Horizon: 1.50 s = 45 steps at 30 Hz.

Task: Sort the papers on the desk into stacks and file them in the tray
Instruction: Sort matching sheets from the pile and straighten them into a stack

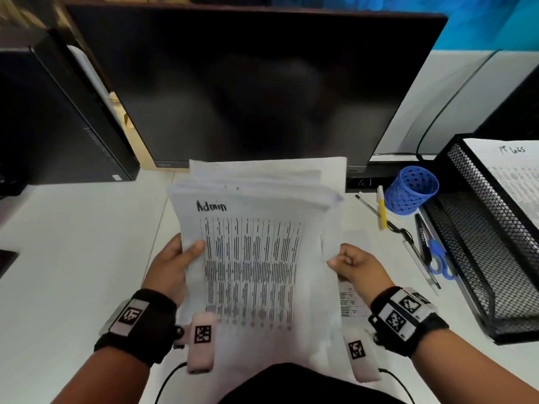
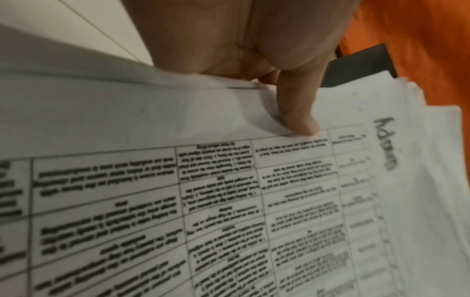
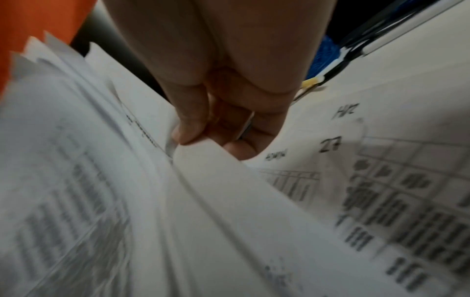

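Observation:
A thick stack of papers [image 1: 256, 252] is held up over the desk, its top sheet a printed table headed "Admin" in marker. My left hand [image 1: 175, 263] grips its left edge, thumb pressed on the top sheet [image 2: 297, 120]. My right hand [image 1: 353, 262] pinches the right edge between thumb and curled fingers [image 3: 188, 128]. More printed sheets [image 3: 381, 180], one marked "HR", lie flat on the desk under my right hand. The black mesh tray [image 1: 478, 258] stands at the right, with a sheet headed "IT" [image 1: 513, 170] in its upper tier.
A dark monitor [image 1: 248, 83] stands right behind the stack. A blue mesh pen cup [image 1: 411, 189], pens, a yellow highlighter [image 1: 382, 211] and blue scissors [image 1: 437, 258] lie between the stack and the tray. A black computer case [image 1: 49, 118] stands at the left.

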Each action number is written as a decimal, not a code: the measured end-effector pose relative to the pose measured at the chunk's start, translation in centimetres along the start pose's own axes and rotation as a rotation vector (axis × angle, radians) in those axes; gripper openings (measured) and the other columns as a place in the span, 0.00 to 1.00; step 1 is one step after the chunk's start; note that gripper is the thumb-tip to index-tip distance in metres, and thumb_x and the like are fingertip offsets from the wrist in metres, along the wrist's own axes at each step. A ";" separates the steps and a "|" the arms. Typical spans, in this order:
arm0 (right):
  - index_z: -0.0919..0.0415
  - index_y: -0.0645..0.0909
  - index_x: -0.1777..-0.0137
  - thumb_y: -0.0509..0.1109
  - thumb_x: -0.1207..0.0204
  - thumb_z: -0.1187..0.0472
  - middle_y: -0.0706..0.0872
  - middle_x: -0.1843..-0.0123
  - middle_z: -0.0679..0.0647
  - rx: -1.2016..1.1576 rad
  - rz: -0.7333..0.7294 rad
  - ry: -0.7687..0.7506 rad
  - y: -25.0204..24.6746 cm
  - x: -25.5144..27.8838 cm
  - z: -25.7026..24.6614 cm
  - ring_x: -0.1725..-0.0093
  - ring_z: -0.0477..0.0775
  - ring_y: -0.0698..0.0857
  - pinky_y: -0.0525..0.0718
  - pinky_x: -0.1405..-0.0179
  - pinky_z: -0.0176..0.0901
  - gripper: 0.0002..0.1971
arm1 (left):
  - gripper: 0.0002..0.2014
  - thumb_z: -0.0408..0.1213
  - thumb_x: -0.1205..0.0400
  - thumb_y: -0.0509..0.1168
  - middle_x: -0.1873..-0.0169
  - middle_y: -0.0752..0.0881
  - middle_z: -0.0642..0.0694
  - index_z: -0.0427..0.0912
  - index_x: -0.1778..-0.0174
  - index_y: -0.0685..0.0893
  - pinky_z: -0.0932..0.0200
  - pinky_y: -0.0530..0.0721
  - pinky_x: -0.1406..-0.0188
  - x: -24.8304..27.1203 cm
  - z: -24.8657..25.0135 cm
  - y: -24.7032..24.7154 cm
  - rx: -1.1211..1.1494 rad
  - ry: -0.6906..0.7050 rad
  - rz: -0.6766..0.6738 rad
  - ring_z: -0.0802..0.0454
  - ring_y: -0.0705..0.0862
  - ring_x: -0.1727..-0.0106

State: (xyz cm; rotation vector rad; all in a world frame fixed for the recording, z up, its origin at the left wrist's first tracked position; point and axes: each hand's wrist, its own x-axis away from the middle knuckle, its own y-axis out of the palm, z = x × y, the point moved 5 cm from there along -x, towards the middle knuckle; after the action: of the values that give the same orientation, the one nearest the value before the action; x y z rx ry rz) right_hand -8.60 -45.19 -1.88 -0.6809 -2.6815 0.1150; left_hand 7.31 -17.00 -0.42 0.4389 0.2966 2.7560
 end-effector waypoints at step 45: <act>0.48 0.78 0.57 0.63 0.19 0.59 0.79 0.62 0.37 0.019 0.401 -0.687 0.2 2.6 -19.4 0.62 0.36 0.75 0.74 0.57 0.34 0.06 | 0.16 0.43 0.17 0.61 0.44 0.81 0.67 0.60 0.33 0.72 0.67 0.73 0.46 1.3 4.3 6.3 -0.344 0.218 0.097 0.71 0.77 0.42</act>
State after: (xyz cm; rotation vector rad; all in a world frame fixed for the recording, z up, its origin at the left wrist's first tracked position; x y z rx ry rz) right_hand -3.42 -44.04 16.99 -1.3734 -3.1131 0.5700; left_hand 5.73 -21.71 5.49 0.0656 -0.1534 2.8730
